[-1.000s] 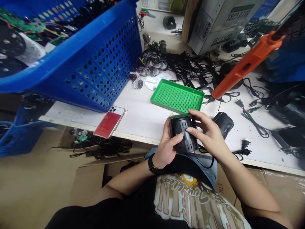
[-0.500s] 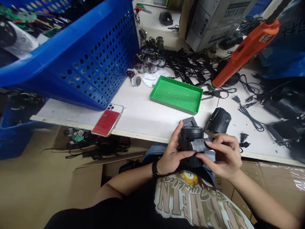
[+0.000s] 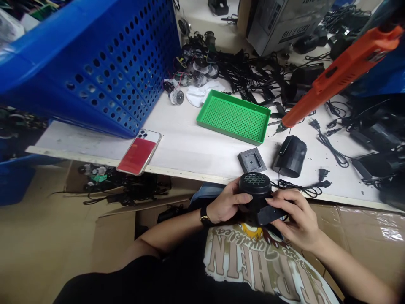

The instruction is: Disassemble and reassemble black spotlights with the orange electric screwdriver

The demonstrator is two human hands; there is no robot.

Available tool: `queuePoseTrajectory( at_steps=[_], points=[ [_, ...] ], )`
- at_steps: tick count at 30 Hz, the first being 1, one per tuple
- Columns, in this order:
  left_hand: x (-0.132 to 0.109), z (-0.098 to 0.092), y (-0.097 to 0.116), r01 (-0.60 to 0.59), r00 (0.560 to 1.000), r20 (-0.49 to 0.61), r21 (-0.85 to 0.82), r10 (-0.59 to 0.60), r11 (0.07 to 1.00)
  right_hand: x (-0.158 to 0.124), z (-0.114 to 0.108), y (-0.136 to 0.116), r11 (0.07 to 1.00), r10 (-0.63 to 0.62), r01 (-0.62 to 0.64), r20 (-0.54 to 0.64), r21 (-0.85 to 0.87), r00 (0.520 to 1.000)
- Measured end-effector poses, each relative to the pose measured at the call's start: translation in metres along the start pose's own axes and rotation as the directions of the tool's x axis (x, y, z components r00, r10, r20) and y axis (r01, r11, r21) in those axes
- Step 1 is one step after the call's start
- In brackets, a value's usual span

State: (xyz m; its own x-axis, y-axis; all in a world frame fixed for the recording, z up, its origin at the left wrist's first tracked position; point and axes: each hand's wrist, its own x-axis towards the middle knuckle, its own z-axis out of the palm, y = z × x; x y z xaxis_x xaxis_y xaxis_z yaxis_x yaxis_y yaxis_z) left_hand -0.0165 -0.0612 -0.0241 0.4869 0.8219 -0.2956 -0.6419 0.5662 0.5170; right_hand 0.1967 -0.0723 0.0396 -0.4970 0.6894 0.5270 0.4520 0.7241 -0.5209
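Both our hands, left hand [image 3: 226, 202] and right hand [image 3: 295, 217], curl around a black round case [image 3: 255, 190] near the table edge [image 3: 190, 174]; a loose grip could drop it.

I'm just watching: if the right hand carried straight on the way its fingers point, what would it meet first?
Most likely the dark flat plate on the black round housing, which the fingers of the right hand seem to touch; the left hand holds that housing.

Soft, even light fills the view, leaving only faint shadows on the white bench [image 3: 196, 143]. Glare streaks the plastic wrap [image 3: 390, 233] at four o'clock, and wide-angle distortion bends the edges, with blur at three o'clock.
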Motion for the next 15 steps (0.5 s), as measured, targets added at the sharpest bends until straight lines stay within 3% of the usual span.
queuePoseTrajectory(
  at_steps=[3,6,11,15],
  points=[
    [0.002,0.002,-0.006,0.006,1.0,0.003,-0.01,-0.006,1.0,0.0,0.002,0.003,1.0,0.008,-0.008,-0.017,0.005,1.0],
    [0.001,0.002,-0.011,0.011,0.996,0.089,-0.014,-0.009,1.0,0.006,-0.001,0.006,0.999,0.038,-0.039,0.012,0.032,0.999],
    [-0.004,-0.003,-0.011,-0.068,0.98,0.191,0.035,0.061,0.997,0.02,-0.008,0.01,0.98,0.021,-0.064,0.217,0.19,0.976],
    [-0.006,-0.008,-0.014,-0.033,0.981,0.193,0.01,0.03,0.999,0.019,-0.011,0.01,0.95,0.088,-0.174,0.31,0.26,0.946]
  ],
)
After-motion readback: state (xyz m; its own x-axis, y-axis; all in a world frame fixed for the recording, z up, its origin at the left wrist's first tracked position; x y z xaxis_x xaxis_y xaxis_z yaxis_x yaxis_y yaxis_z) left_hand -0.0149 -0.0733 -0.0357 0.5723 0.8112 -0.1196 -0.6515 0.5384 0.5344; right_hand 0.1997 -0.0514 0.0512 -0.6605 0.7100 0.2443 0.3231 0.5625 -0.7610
